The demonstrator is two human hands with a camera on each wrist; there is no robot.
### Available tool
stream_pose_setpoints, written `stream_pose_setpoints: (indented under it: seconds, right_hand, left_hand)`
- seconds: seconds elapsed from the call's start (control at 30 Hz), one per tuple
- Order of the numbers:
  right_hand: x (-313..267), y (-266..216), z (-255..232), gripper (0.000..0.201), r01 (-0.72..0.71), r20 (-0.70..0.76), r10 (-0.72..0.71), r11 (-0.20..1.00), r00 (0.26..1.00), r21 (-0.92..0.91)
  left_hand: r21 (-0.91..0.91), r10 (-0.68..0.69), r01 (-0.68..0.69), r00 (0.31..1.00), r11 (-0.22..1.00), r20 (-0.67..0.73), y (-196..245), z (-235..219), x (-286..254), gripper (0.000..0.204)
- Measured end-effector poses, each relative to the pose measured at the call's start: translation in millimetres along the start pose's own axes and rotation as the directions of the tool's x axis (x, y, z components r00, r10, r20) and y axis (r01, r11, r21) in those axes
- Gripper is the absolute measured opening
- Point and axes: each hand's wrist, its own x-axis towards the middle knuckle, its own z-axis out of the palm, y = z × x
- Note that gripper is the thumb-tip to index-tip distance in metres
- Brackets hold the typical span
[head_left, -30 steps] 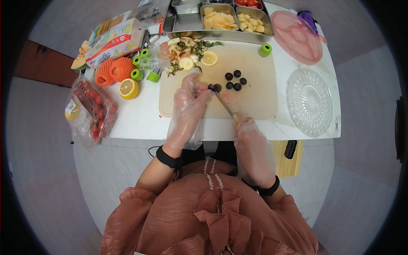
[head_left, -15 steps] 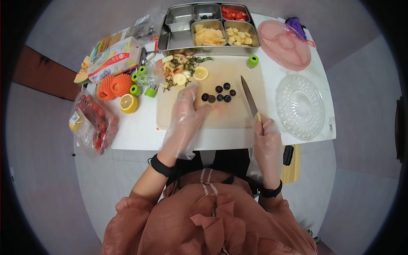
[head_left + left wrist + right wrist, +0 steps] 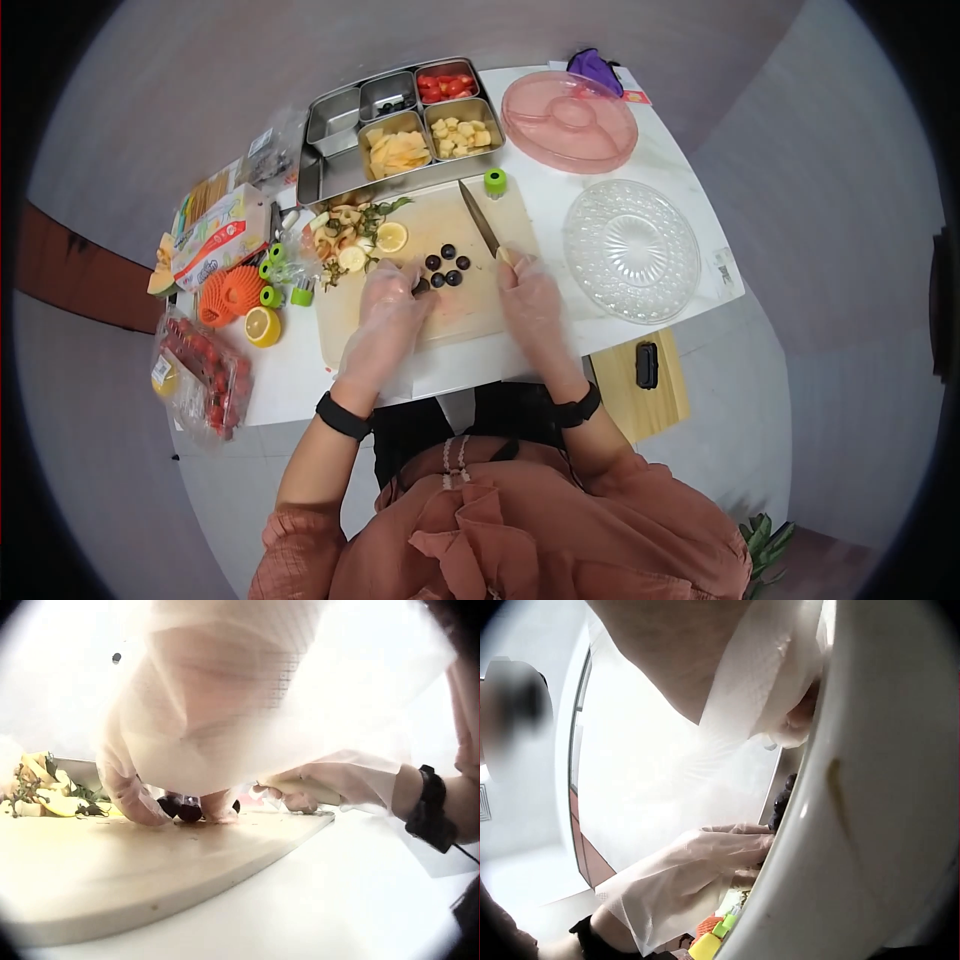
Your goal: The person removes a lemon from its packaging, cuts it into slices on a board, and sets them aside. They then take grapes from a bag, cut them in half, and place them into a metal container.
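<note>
Both hands wear clear plastic gloves over the cutting board (image 3: 490, 310). My left hand (image 3: 388, 315) is at the board's middle, its thumb and fingertips pinching a cut dark grape (image 3: 420, 286). In the left wrist view those fingers (image 3: 139, 806) reach down to the board, with dark grapes (image 3: 189, 810) showing between them. Just right of them, more dark grapes (image 3: 463, 263) form a small ring. My right hand (image 3: 535, 300) grips the knife (image 3: 480, 218) by its pale handle, blade pointing away over the board's right part, apart from the grapes.
Peelings (image 3: 340, 235) and lemon slices (image 3: 391, 237) lie on the board's far left. Behind stands a metal tray (image 3: 335, 183) of fruit containers. A clear glass plate (image 3: 632, 250) and pink divided tray (image 3: 570, 120) are right; bagged tomatoes (image 3: 205, 370) and a lemon half (image 3: 262, 326) left.
The knife has left the grape beside the left fingers and moved right. My left hand let go, then took hold of the cut grape again. The head view has turned.
</note>
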Motion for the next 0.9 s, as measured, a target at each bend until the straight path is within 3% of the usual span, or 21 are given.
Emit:
stream_pose_setpoints:
  seconds: [0.17, 0.27, 0.33, 0.43, 0.47, 0.53, 0.6, 0.67, 0.7, 0.73, 0.8, 0.87, 0.9]
  right_hand:
    - [0, 10, 8, 0.032, 0.000, -0.055, 0.001, 1.000, 0.998, 0.015]
    - [-2, 11, 9, 0.032, 0.000, -0.077, 0.006, 0.997, 0.997, 0.075]
    - [-4, 13, 12, 0.029, 0.073, -0.170, -0.047, 0.986, 0.984, 0.152]
    - [-5, 6, 3, 0.031, 0.039, -0.113, -0.016, 0.979, 0.993, 0.200]
    - [-5, 6, 2, 0.031, 0.060, -0.103, -0.039, 0.976, 0.994, 0.210]
    - [-5, 6, 1, 0.034, 0.002, -0.086, 0.014, 0.984, 0.996, 0.176]
    - [-4, 8, 2, 0.035, 0.038, -0.100, -0.020, 0.983, 0.995, 0.181]
    - [-5, 7, 0, 0.035, 0.041, -0.098, -0.024, 0.983, 0.995, 0.182]
    - [-5, 7, 1, 0.034, 0.061, -0.120, -0.037, 0.977, 0.992, 0.206]
    - [-4, 11, 4, 0.034, 0.074, -0.125, -0.048, 0.974, 0.991, 0.215]
    - [-1, 20, 10, 0.034, 0.058, -0.092, -0.040, 0.978, 0.995, 0.199]
    - [-2, 22, 12, 0.032, 0.080, -0.109, -0.059, 0.977, 0.992, 0.198]
    - [-3, 23, 12, 0.031, 0.094, -0.118, -0.072, 0.977, 0.990, 0.191]
  left_hand:
    - [0.039, 0.143, -0.141, 0.989, 0.989, -0.027, -5, 2, -2, 0.038]
    - [0.022, 0.066, -0.066, 0.998, 0.998, -0.024, -6, 1, -2, 0.034]
    - [0.021, 0.040, -0.039, 0.999, 0.999, -0.031, -14, 4, -2, 0.033]
    - [-0.021, -0.046, 0.046, 0.999, 0.999, -0.014, -5, -7, -4, 0.025]
    - [-0.010, -0.061, 0.061, 0.998, 0.998, -0.035, 0, -14, -6, 0.025]
    - [-0.208, -0.142, 0.164, 0.983, 0.964, 0.118, 6, -30, -7, 0.030]
    - [-0.220, -0.093, 0.115, 0.990, 0.969, 0.108, 2, -43, -4, 0.029]
    - [-0.260, -0.149, 0.228, 0.945, 0.938, 0.293, 5, -67, 2, 0.029]
    - [-0.375, -0.146, 0.265, 0.937, 0.889, 0.317, 9, -83, 6, 0.028]
    - [-0.368, -0.147, 0.259, 0.941, 0.893, 0.305, 9, -95, 13, 0.028]
    - [-0.528, -0.090, 0.234, 0.955, 0.816, 0.283, 12, -121, 33, 0.029]
    - [-0.482, -0.139, 0.269, 0.947, 0.834, 0.289, 28, -153, 61, 0.032]
    - [-0.487, -0.136, 0.231, 0.965, 0.842, 0.223, 23, -158, 79, 0.031]
